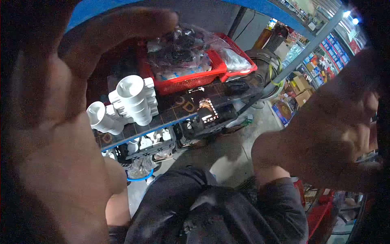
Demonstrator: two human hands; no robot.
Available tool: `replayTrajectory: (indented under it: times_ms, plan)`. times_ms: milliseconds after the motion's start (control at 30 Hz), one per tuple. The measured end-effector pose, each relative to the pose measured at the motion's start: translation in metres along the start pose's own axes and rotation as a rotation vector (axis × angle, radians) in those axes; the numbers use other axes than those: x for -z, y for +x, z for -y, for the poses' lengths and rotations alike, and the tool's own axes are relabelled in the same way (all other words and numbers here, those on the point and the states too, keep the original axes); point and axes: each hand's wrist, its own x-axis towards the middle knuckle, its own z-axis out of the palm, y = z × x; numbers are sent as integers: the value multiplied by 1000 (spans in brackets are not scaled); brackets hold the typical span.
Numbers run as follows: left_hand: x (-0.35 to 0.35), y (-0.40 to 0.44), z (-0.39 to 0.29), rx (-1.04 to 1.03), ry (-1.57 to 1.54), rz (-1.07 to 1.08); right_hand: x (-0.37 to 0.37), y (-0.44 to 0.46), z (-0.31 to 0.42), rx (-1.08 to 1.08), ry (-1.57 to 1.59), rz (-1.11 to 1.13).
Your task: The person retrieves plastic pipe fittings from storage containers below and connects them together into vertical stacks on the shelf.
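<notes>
My left hand [57, 134] looms very close to the camera on the left, palm in view. Its fingers are apart, one arching across the top, and no object shows in it. On the right, my right hand [317, 122] is also raised close to the lens, dark and blurred. Its fingers look curled at the frame's edge, and what they hold, if anything, is hidden. Beyond the left hand, white plastic pipe fittings [136, 97] stand grouped on a dark shelf board [168, 116]. To their right is a phone-like device [208, 110] with its screen lit.
Red plastic baskets [191, 81] with clear-bagged items sit behind the fittings. Below the board, black crates [152, 150] hold more white parts. A grey metal post [300, 57] slants at the right. Stocked shelves [333, 53] and cardboard boxes [300, 85] stand farther back.
</notes>
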Motion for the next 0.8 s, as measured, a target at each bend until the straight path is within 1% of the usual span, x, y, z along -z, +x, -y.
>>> replayTrajectory:
  times_ms: [133,167,233,333,367,667,800]
  plan:
    - [3,-5,-11,3,-70,-11,-3,1,6,0,12,0]
    - [-4,-14,-38,-11,-101,-9,2,1,32,7,17,-2]
    - [-8,-21,-59,-20,-131,-19,5,2,48,11,29,-1]
    - [-12,-22,-71,-29,-186,-38,5,3,60,7,37,-7]
    - [-22,-32,-100,-43,-211,-47,13,2,90,14,41,-8]
    - [-22,-6,-107,-133,-365,-167,14,13,94,53,86,1]
    - [-21,-3,-116,-163,-395,-175,11,17,96,71,92,-5]
